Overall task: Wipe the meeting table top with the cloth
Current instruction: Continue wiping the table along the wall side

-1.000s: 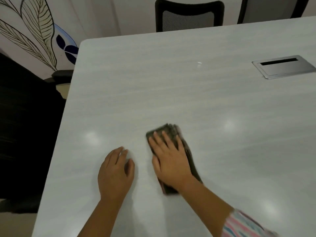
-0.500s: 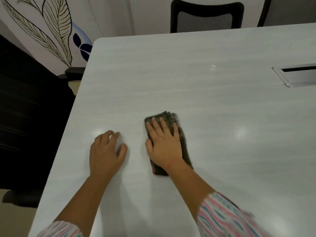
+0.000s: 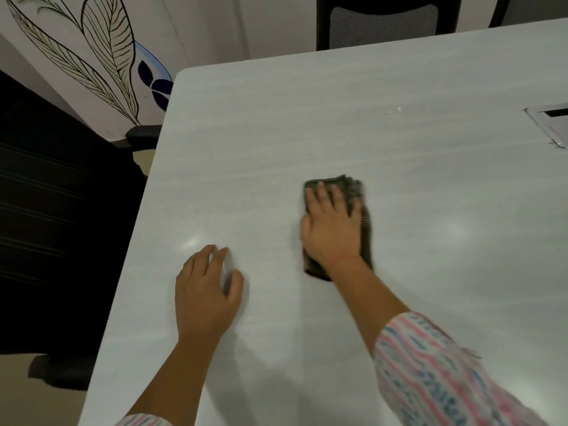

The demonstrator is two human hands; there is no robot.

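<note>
A folded dark grey cloth [image 3: 356, 192] lies flat on the pale wood-grain meeting table [image 3: 307, 124], near its middle. My right hand [image 3: 333, 229] presses on the cloth with fingers straight and spread, covering most of it; only the cloth's far end and right edge show. My left hand [image 3: 207, 290] rests palm-down on the bare table top to the left of the cloth, fingers relaxed, holding nothing.
A metal cable hatch [image 3: 550, 124] is set into the table at the right edge of view. A few small white specks [image 3: 399, 109] lie beyond the cloth. Black chairs stand at the left side [image 3: 55, 210] and the far end [image 3: 384, 23].
My right hand has slid the cloth forward across the table, away from me. My left hand has stayed flat on the table as my view shifted left.
</note>
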